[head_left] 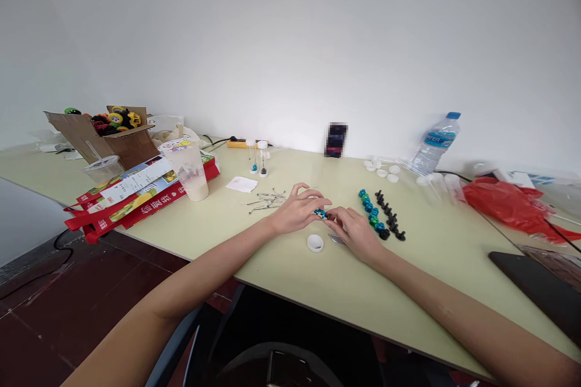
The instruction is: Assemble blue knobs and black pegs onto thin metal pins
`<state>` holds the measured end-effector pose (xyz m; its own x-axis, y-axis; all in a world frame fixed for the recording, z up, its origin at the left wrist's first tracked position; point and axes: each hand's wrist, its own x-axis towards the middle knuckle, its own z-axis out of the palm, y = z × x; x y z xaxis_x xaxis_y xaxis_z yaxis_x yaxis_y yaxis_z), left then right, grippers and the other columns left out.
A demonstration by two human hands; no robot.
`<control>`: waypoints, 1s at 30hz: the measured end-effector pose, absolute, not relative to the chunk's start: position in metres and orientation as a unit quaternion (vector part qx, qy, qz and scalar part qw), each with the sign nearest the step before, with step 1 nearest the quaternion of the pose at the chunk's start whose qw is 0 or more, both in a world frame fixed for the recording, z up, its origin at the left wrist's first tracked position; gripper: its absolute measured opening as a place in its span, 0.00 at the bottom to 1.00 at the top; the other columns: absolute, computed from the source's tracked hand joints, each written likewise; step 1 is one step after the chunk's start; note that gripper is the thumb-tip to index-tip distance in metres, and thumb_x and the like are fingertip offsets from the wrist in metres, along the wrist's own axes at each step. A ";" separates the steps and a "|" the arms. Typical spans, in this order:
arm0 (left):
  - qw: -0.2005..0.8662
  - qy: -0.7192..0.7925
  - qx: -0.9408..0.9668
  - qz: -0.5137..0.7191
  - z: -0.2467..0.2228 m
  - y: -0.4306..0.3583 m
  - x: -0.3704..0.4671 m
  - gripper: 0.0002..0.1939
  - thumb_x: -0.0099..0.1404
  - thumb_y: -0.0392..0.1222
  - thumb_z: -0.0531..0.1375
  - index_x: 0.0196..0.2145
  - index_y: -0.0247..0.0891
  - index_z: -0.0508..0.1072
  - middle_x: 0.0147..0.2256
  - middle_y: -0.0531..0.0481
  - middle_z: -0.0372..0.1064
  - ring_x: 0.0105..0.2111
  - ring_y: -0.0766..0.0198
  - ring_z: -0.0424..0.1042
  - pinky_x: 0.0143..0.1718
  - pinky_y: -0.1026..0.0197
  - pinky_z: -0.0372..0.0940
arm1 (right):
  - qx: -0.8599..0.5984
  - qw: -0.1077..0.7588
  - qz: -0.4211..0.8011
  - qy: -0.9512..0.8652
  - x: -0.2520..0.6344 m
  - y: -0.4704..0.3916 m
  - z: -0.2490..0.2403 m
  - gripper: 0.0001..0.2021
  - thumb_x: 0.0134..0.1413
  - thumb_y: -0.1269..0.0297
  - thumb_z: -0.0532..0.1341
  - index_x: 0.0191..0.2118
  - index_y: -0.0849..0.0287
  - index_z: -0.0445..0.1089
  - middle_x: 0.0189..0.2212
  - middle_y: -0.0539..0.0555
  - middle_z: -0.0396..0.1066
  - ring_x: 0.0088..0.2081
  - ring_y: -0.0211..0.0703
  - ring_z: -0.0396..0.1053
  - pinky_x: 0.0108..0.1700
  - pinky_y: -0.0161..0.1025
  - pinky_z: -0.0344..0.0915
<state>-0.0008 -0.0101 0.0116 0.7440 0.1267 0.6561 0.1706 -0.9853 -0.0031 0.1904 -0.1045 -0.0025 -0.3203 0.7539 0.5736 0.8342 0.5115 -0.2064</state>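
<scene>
Both hands meet over the middle of the table. My left hand (299,210) pinches a small blue and black part (321,213) from the left. From the right, the fingers of my right hand (356,233) close on the same part's dark end. Just below them sits a small round white cap (315,243) with tiny dark bits in it. A flat metallic piece (336,239) lies partly under my right hand. Right of the hands run a row of blue and green parts (373,217) and a row of black parts (391,217). Thin wire-like pieces (265,201) lie to the left.
A drink cup (194,178) stands by a red bag (149,208) and a cardboard box (131,148) at left. Two clear tubes (262,160), white caps (382,173) and a leaning phone (334,140) are behind. At right are a water bottle (436,142) and a red plastic bag (503,205).
</scene>
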 end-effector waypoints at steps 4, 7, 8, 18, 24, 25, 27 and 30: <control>0.012 -0.080 -0.943 -0.324 0.014 -0.012 -0.002 0.20 0.67 0.50 0.54 0.53 0.39 0.62 0.47 0.44 0.72 0.53 0.58 0.65 0.58 0.48 0.45 | -0.488 0.319 -0.070 -0.809 0.191 -0.104 -0.003 0.05 0.64 0.64 0.54 0.42 0.57 0.63 0.31 0.52 0.71 0.32 0.44 0.67 0.36 0.42 0.63; 0.005 -0.062 -0.948 -0.312 0.015 -0.013 -0.003 0.16 0.69 0.45 0.50 0.53 0.39 0.62 0.49 0.44 0.70 0.53 0.60 0.65 0.59 0.48 0.45 | -0.488 0.320 -0.072 -0.809 0.191 -0.103 -0.004 0.04 0.64 0.64 0.54 0.42 0.56 0.63 0.32 0.52 0.72 0.33 0.45 0.67 0.36 0.42 0.63; 0.008 -0.058 -0.947 -0.316 0.015 -0.012 -0.002 0.15 0.70 0.43 0.49 0.53 0.39 0.62 0.49 0.44 0.71 0.52 0.61 0.66 0.59 0.49 0.45 | -0.488 0.321 -0.070 -0.809 0.191 -0.103 -0.004 0.04 0.64 0.64 0.53 0.42 0.56 0.62 0.32 0.52 0.72 0.33 0.45 0.67 0.36 0.42 0.63; 0.024 -0.056 -0.932 -0.357 0.014 -0.010 -0.003 0.17 0.68 0.48 0.52 0.51 0.39 0.62 0.46 0.44 0.73 0.51 0.60 0.67 0.57 0.50 0.48 | -0.490 0.324 -0.067 -0.807 0.191 -0.105 -0.002 0.04 0.64 0.64 0.54 0.42 0.56 0.63 0.31 0.51 0.71 0.32 0.44 0.66 0.37 0.42 0.63; 0.015 -0.040 -0.935 -0.352 0.019 -0.010 -0.008 0.22 0.65 0.47 0.55 0.54 0.39 0.59 0.47 0.44 0.71 0.54 0.58 0.65 0.59 0.47 0.46 | -0.496 0.329 -0.077 -0.800 0.191 -0.104 -0.003 0.05 0.64 0.63 0.53 0.41 0.56 0.63 0.31 0.51 0.71 0.31 0.43 0.67 0.36 0.41 0.64; 0.015 -0.036 -0.934 -0.356 0.019 -0.010 -0.008 0.22 0.64 0.46 0.55 0.54 0.39 0.59 0.47 0.45 0.71 0.53 0.58 0.66 0.59 0.47 0.46 | -0.498 0.328 -0.077 -0.799 0.191 -0.104 -0.003 0.05 0.64 0.63 0.53 0.41 0.56 0.63 0.31 0.52 0.72 0.31 0.43 0.67 0.36 0.42 0.64; 0.013 -0.036 -0.930 -0.365 0.018 -0.010 -0.007 0.21 0.64 0.44 0.55 0.53 0.40 0.59 0.47 0.45 0.72 0.52 0.59 0.66 0.59 0.47 0.47 | -0.504 0.326 -0.081 -0.796 0.190 -0.104 -0.003 0.06 0.64 0.62 0.53 0.41 0.56 0.64 0.31 0.52 0.72 0.30 0.44 0.68 0.36 0.42 0.64; 0.005 -0.054 -0.927 -0.371 0.017 -0.009 -0.007 0.20 0.64 0.44 0.55 0.52 0.40 0.61 0.43 0.45 0.74 0.52 0.58 0.67 0.58 0.47 0.48 | -0.508 0.322 -0.082 -0.795 0.190 -0.105 -0.002 0.06 0.64 0.62 0.52 0.41 0.55 0.64 0.31 0.53 0.72 0.31 0.45 0.69 0.36 0.42 0.65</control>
